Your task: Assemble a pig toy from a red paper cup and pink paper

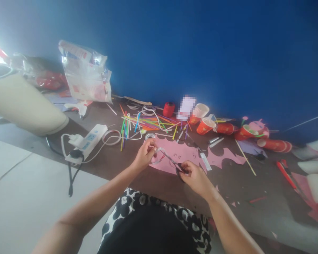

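Observation:
My left hand (145,155) is closed, pinching a pale ring-shaped roll of tape (157,161) between thumb and fingertips. In my right hand (197,176) is a pair of scissors (178,167) with dark handles, fingers wrapped round the grips. The blades point up and left, their tips close to the tape at my left fingertips; whether they touch it I cannot tell. Beneath both hands lies a pink paper sheet (185,151) with scalloped cut edges and small dark marks. A short white strip (206,161) rests across the sheet, right of the scissors.
Behind the sheet are scattered colourful sticks (151,123), a red thread spool (169,109) and red paper cups (205,126). A power strip (92,141) with cables and another tape roll (111,137) sit left. A glue gun (81,107) lies farther back. At right is a red cutter (287,174).

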A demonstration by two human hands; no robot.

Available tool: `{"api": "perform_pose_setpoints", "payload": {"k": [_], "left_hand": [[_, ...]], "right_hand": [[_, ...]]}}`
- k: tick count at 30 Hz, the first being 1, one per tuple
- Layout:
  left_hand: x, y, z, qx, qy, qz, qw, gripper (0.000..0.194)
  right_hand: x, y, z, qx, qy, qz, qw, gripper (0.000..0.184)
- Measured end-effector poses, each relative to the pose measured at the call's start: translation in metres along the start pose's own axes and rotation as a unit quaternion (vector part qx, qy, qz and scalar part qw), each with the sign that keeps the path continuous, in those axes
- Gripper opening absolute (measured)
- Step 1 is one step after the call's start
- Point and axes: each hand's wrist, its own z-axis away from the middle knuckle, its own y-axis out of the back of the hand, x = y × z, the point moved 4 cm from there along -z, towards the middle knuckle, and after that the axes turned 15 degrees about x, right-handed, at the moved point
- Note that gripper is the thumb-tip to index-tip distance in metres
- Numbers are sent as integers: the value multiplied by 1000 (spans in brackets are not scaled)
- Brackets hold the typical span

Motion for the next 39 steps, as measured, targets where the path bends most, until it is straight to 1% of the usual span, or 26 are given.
{"api": "perform_pose_setpoints", "payload": {"k": [3, 5, 7, 10, 13, 16, 19, 24, 27, 32, 36, 39], "left_hand": [[0, 2, 2, 13, -13, 2, 1000, 31], [-1, 2, 3, 10, -30, 4, 1000, 31], [-3, 1, 5, -4, -56, 3, 998, 32], [-5, -1, 8, -31, -114, -6, 993, 34], [-6, -3, 10, -52, -158, -13, 986, 40], [-7, -4, 11, -60, -182, -7, 981, 49], [-8, -4, 11, -67, -190, -6, 979, 55], [-8, -4, 10, -78, -185, -12, 980, 59], [-9, -4, 11, -77, -177, -6, 981, 59], [-9, -5, 12, -72, -145, 10, 987, 60], [-4, -6, 9, -94, -99, -3, 991, 54], [-1, -5, 3, -113, -30, -19, 993, 43]], "right_hand": [[2, 1, -1, 3, -1, -10, 1000, 16], [3, 1, -1, 3, -1, -14, 1000, 16], [2, 0, -1, 0, 1, -13, 1000, 16], [-1, -2, 0, -9, 5, -7, 1000, 16], [-4, -4, 1, -26, 1, 3, 1000, 15], [-5, -4, 2, -45, 4, 18, 999, 13], [-9, -3, 3, -51, 20, 35, 998, 12], [-18, 3, 6, -37, 58, 87, 994, 12], [-21, 4, 7, -29, 68, 123, 990, 13], [-25, 2, 8, -14, 81, 146, 986, 12], [-27, 4, 7, -3, 88, 158, 983, 11], [-27, 7, 5, 3, 97, 157, 983, 12]]}}
